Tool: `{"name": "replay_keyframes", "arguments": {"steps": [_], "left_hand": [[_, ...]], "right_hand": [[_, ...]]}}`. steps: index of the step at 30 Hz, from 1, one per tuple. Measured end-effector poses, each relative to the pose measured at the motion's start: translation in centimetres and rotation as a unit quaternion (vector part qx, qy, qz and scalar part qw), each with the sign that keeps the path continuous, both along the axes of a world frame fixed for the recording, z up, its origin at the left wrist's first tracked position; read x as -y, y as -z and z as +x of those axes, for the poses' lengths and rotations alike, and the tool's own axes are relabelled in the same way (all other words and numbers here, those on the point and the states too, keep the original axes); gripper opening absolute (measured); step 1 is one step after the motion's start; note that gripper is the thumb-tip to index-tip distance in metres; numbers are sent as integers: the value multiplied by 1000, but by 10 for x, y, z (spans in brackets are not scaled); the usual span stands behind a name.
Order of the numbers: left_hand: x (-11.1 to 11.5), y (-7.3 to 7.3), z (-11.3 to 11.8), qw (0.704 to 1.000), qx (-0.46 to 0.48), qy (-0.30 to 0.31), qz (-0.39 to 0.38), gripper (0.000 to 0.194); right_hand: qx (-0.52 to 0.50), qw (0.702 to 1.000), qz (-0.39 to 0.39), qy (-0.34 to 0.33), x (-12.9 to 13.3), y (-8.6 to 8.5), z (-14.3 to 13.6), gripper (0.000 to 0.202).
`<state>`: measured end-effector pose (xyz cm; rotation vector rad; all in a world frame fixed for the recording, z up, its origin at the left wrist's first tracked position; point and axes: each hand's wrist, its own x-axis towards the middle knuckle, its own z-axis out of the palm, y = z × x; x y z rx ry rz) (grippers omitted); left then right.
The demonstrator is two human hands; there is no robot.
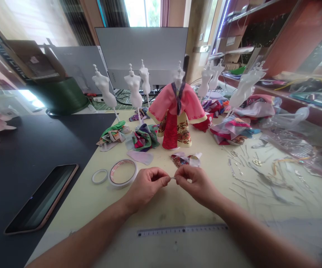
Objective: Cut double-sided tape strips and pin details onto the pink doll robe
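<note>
Over the pale work mat (161,208), my left hand (151,182) and my right hand (193,178) meet almost fingertip to fingertip. Both are closed in a pinch. Between them shows a tiny pale strip (172,178), gripped at each end; its kind is too small to make out. Just left of my left hand lie a wide roll of tape (122,172) and a smaller white ring of tape (99,176). Behind my hands stands a miniature mannequin in a pink and red robe (174,108). A patterned fabric scrap (187,159) lies in front of it.
Several bare white mannequins (134,87) stand at the back among fabric bundles (145,137). Chains and thin strips (257,163) are scattered at right. A printed ruler scale (183,230) runs along the front. A phone (42,199) lies at left; a monitor (141,48) stands behind.
</note>
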<state>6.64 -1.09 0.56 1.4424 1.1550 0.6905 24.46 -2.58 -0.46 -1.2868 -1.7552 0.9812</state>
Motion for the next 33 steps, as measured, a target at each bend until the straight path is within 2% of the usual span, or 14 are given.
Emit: {"name": "replay_keyframes", "arguments": {"steps": [3, 7, 14, 17, 23, 33], "left_hand": [[0, 0, 0, 1000, 21, 3, -20, 18], [3, -1, 0, 999, 37, 11, -9, 17], [1, 1, -5, 997, 69, 27, -29, 25], [1, 2, -6, 995, 82, 24, -44, 23], [2, -3, -3, 995, 87, 9, -47, 12], [4, -5, -1, 996, 73, 2, -44, 15]], "right_hand": [[-6, 1000, -10, 8, 0, 0, 0, 10], [-7, 1000, -15, 12, -1, 0, 0, 10], [-24, 999, -20, 27, -3, 2, 3, 10], [-38, 998, -33, 28, -3, 2, 4, 9], [-55, 997, -51, 28, -3, 2, 3, 9], [-60, 996, -60, 27, -3, 2, 3, 10]]}}
